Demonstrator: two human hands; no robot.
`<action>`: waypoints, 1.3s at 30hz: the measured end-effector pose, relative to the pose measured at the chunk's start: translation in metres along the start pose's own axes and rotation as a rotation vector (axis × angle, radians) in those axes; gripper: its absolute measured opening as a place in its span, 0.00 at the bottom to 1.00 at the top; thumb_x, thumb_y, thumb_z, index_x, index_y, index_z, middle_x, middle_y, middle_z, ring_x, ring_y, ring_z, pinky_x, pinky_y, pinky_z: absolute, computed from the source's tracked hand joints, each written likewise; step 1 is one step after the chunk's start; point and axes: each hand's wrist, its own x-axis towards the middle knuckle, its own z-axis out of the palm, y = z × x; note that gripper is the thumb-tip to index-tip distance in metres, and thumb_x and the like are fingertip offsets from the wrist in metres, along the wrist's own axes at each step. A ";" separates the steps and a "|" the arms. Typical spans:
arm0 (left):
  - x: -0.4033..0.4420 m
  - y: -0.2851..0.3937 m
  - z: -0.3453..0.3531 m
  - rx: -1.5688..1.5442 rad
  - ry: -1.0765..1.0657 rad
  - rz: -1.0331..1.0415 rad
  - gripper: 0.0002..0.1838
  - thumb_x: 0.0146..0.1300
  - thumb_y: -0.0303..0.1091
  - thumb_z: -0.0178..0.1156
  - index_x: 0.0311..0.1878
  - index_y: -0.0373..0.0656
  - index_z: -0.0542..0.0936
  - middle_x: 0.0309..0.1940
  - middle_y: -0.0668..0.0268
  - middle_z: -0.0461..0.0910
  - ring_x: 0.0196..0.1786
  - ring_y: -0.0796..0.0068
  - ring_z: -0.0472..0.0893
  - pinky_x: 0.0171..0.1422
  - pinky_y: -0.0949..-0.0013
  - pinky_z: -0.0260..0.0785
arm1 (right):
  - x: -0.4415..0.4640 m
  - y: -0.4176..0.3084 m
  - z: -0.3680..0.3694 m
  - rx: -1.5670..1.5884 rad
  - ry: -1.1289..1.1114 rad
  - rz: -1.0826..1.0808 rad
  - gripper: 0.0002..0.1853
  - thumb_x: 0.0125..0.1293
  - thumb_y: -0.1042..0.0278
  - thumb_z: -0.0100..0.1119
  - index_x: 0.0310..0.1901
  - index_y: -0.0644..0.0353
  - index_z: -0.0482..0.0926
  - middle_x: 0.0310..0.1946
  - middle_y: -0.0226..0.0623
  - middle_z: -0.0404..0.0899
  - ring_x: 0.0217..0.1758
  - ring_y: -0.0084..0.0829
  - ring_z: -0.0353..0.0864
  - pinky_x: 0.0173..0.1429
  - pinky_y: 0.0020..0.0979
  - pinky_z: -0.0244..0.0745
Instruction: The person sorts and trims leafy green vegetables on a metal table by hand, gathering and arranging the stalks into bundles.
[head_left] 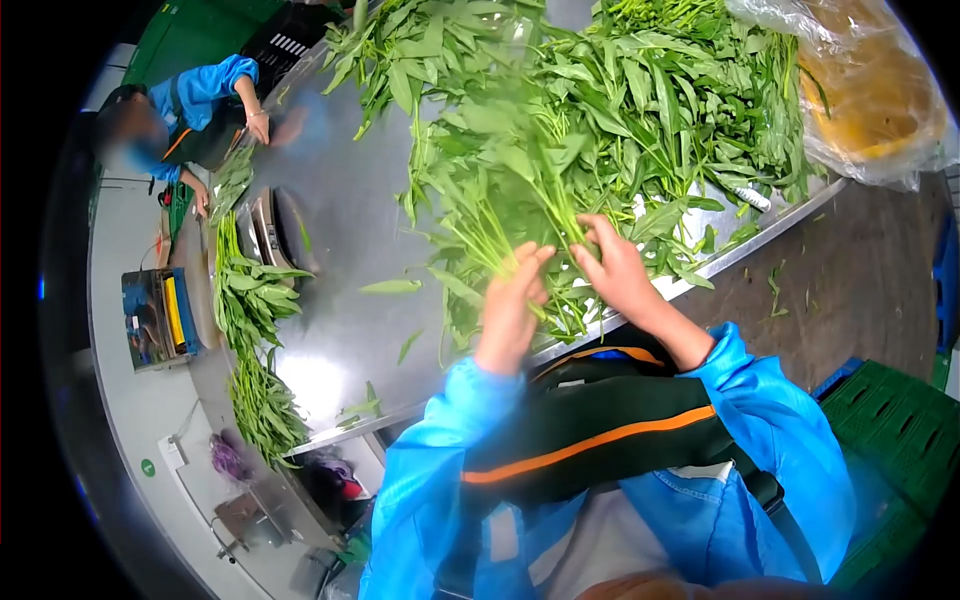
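Observation:
My left hand point(517, 305) is closed round the lower stems of a small bunch of leafy greens point(480, 232), whose leaves point up and away from me. Just to its right, my right hand point(612, 265) pinches the stems of another small bunch point(545, 185). Both hands are above the near edge of the metal table point(350, 190). Behind and under them spreads a large pile of long-leaved greens point(640, 100). The leaves over the pile's middle are blurred.
A clear plastic bag with something yellow point(870, 105) sits at the right corner. More greens point(250, 300) line the table's left end, near a co-worker in blue sleeves point(205, 90). Green crates point(890, 430) stand at the lower right. A white marker-like object point(752, 198) lies by the pile.

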 end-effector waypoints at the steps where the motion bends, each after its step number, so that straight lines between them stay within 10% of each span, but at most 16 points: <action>1: 0.002 -0.001 0.001 -0.003 0.008 -0.003 0.19 0.65 0.30 0.56 0.57 0.35 0.68 0.46 0.60 0.79 0.27 0.85 0.65 0.31 0.79 0.61 | -0.003 -0.003 0.006 -0.056 0.005 -0.098 0.20 0.62 0.69 0.59 0.54 0.62 0.69 0.37 0.51 0.79 0.40 0.50 0.80 0.42 0.41 0.74; 9: 0.012 -0.018 -0.019 -0.116 0.018 -0.079 0.17 0.64 0.30 0.58 0.55 0.40 0.72 0.39 0.66 0.78 0.27 0.86 0.65 0.31 0.78 0.61 | -0.013 -0.006 0.022 -0.153 0.109 -0.545 0.18 0.60 0.75 0.57 0.53 0.66 0.71 0.41 0.52 0.79 0.42 0.51 0.78 0.47 0.39 0.75; 14: 0.002 0.005 -0.037 -0.218 0.017 -0.011 0.12 0.67 0.31 0.57 0.52 0.44 0.75 0.39 0.70 0.78 0.23 0.89 0.64 0.29 0.82 0.60 | -0.001 -0.008 -0.007 0.260 0.337 0.007 0.17 0.66 0.74 0.51 0.56 0.64 0.68 0.40 0.37 0.79 0.42 0.24 0.76 0.47 0.26 0.71; 16: -0.005 0.010 -0.037 -0.222 -0.040 0.022 0.10 0.67 0.30 0.56 0.51 0.44 0.75 0.39 0.68 0.78 0.26 0.87 0.65 0.30 0.81 0.60 | 0.009 0.012 0.007 0.365 0.193 0.051 0.16 0.66 0.69 0.55 0.55 0.61 0.69 0.34 0.32 0.77 0.35 0.20 0.74 0.39 0.21 0.69; 19: -0.007 0.008 -0.039 -0.214 -0.112 0.047 0.10 0.67 0.30 0.56 0.51 0.44 0.74 0.40 0.66 0.78 0.28 0.85 0.66 0.31 0.80 0.61 | 0.002 -0.011 0.016 0.830 -0.295 0.666 0.12 0.68 0.58 0.55 0.49 0.52 0.74 0.23 0.19 0.67 0.22 0.13 0.63 0.22 0.18 0.56; 23: -0.012 0.006 -0.038 -0.124 -0.091 0.066 0.10 0.67 0.31 0.56 0.50 0.44 0.73 0.40 0.65 0.79 0.28 0.84 0.67 0.31 0.79 0.61 | -0.002 -0.017 0.038 0.966 -0.551 0.757 0.10 0.68 0.58 0.56 0.44 0.55 0.76 0.32 0.23 0.78 0.27 0.14 0.72 0.27 0.16 0.65; 30: -0.012 0.014 -0.037 -0.187 0.023 0.078 0.08 0.69 0.33 0.55 0.48 0.44 0.73 0.40 0.67 0.77 0.23 0.88 0.63 0.26 0.82 0.57 | -0.001 -0.024 0.051 0.816 -0.098 0.270 0.05 0.66 0.69 0.57 0.39 0.58 0.73 0.28 0.24 0.73 0.22 0.13 0.67 0.24 0.17 0.63; 39: -0.027 0.087 -0.053 -0.151 0.163 0.501 0.09 0.69 0.34 0.55 0.50 0.44 0.72 0.34 0.69 0.76 0.24 0.87 0.64 0.26 0.80 0.57 | 0.031 -0.022 -0.003 0.718 0.276 0.255 0.04 0.65 0.70 0.54 0.37 0.58 0.71 0.25 0.29 0.73 0.19 0.19 0.71 0.21 0.20 0.65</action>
